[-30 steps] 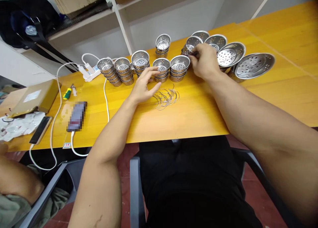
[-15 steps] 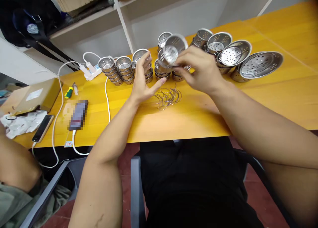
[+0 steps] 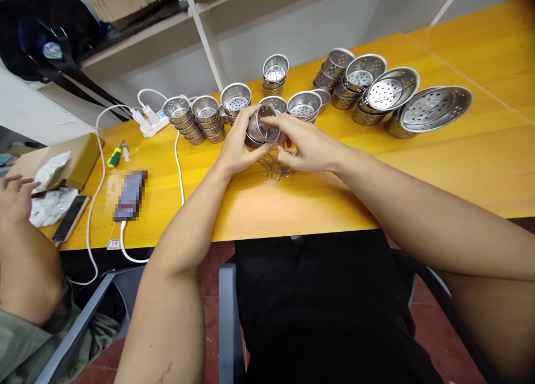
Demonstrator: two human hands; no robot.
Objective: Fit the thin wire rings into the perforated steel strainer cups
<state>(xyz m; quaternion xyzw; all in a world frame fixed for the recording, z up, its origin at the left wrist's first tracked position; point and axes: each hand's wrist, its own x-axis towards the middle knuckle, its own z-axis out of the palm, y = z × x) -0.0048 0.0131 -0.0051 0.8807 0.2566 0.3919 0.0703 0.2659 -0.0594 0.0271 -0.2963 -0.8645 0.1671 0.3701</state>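
A small perforated metal cup is tilted between my two hands near the middle of the table. My left hand is wrapped round its left side, thumb below it. The fingers of my right hand are at its right side, with the index finger reaching over the rim into the opening. Just below the cup lies a loose heap of thin curved wires, partly hidden by my hands. Behind stand more cups, among them a stack and a wider cup.
Stacked cups stand at the left, larger tilted ones at the right. A power strip, white cables, a phone, a green screwdriver and a cardboard box lie further left. Another person's hand is at the left edge.
My right hand has brought the cup down and left, and my left hand has closed round it. The other person's hand has come into view at the left.
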